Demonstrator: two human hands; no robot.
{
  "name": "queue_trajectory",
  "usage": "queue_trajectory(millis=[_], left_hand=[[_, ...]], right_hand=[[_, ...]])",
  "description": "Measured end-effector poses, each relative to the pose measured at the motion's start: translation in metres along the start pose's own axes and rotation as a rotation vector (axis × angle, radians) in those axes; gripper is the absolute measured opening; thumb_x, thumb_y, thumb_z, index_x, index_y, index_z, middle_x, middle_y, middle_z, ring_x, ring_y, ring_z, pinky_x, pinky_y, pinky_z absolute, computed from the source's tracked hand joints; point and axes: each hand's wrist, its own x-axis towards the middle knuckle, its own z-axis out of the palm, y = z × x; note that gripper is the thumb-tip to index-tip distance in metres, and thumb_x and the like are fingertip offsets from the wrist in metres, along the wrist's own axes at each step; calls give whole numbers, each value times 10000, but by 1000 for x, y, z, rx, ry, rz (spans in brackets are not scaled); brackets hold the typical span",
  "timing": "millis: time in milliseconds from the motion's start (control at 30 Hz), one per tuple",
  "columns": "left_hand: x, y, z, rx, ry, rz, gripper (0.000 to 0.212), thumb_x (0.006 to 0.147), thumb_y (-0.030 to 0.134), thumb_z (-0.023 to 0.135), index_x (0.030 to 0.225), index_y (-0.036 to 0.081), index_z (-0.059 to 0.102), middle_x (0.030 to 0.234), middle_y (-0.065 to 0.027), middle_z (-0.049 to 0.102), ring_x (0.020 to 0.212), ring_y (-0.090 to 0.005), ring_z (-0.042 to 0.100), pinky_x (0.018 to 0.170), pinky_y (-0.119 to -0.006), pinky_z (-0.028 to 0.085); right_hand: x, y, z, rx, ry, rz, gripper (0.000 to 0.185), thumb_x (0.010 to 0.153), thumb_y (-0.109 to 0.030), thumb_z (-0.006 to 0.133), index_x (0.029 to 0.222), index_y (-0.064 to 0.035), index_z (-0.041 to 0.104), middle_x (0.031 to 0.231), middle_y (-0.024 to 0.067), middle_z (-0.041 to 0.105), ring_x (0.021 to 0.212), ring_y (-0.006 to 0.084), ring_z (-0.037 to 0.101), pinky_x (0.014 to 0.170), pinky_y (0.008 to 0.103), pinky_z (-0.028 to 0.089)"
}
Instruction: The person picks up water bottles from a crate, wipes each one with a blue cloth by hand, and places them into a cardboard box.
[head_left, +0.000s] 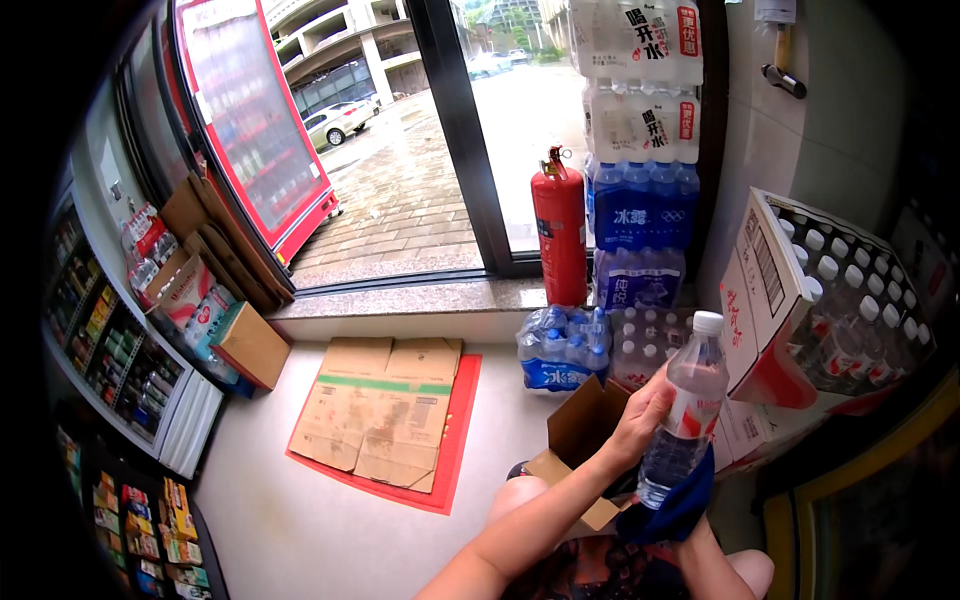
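Note:
My left hand (643, 415) grips a clear plastic water bottle (709, 369) around its red and white label. The bottle is tilted slightly, and its white cap is on. Against its lower end lies a dark blue cloth (671, 506). My right hand (696, 531) holds that cloth from below, and its fingers are mostly hidden by it. Beneath my left forearm is a cardboard box (574, 424) with its flaps open; its inside is dark. To the right, an open carton (765, 270) is packed with several similar white-capped bottles (855, 277).
A red fire extinguisher (559, 236) stands beside stacked shrink-wrapped bottle packs (646, 202). Another blue pack (562, 352) sits on the floor. Flattened cardboard (379, 420) covers a red mat (461, 427). At left are a drinks fridge (120, 337) and a snack rack (142, 525). A glass door frame (457, 135) is ahead.

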Motion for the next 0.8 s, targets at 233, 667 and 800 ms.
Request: queue_trajectory(millis=[233,667,800], left_hand=[[-5,-14,2,358,230,-101,583,919,467,507,1312,51,394,1282,-132,417,1189,-194,431,1026,-327,322],[-16,-9,18,-338,62,-337,550,957,442,417,1338,46,384,1209,-76,497,1118,-155,499,985,-298,376],[-20,-26,6,179,-27,-262,751,866,474,568,1397,9,311,1206,-75,389,1178,-184,383,1025,-290,261]], right_hand=[[17,-2,-40,-192,239,-414,476,906,-333,582,1235,-9,463,1128,87,561,991,148,564,877,294,459],[39,-22,-41,-171,269,-523,521,953,-447,456,1251,-20,444,1113,70,544,1008,164,535,901,300,423],[43,-47,-18,-556,438,-811,590,963,-482,387,1328,-19,366,1268,92,434,1137,185,454,979,333,365]])
